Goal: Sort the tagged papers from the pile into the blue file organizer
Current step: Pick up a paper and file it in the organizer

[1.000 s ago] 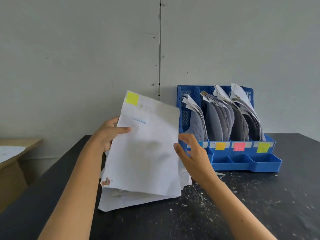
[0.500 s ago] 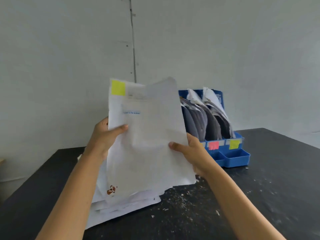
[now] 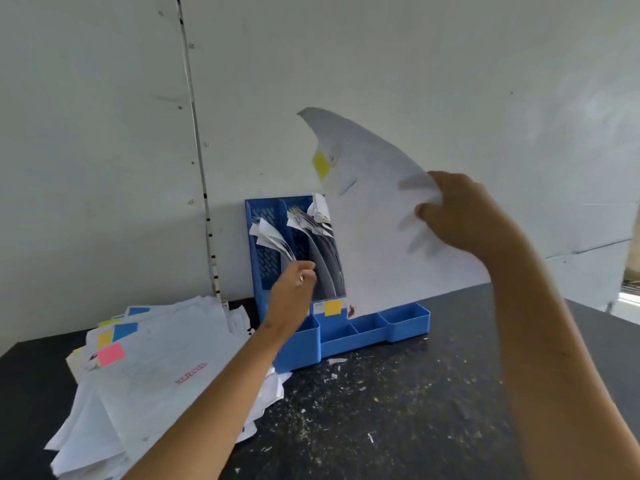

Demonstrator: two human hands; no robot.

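Observation:
My right hand (image 3: 464, 216) grips a white paper with a yellow tag (image 3: 374, 230) by its right edge and holds it upright in front of the right half of the blue file organizer (image 3: 346, 336). That paper hides the organizer's right slots. My left hand (image 3: 292, 292) reaches into the organizer and presses against the filed papers (image 3: 277, 240) in the left slots, fingers partly curled. The pile of tagged papers (image 3: 159, 368) lies on the black table at the left, with a pink-tagged sheet on top.
The organizer stands against a white wall (image 3: 415, 64) at the back of the black table (image 3: 398, 410). Small paper scraps litter the tabletop in front of it. A vertical seam with screws runs down the wall at the left.
My left hand let go of the yellow-tagged paper and reached into the organizer. My right hand carried the paper right, in front of the organizer. The view swung right, leaving the pile at the left.

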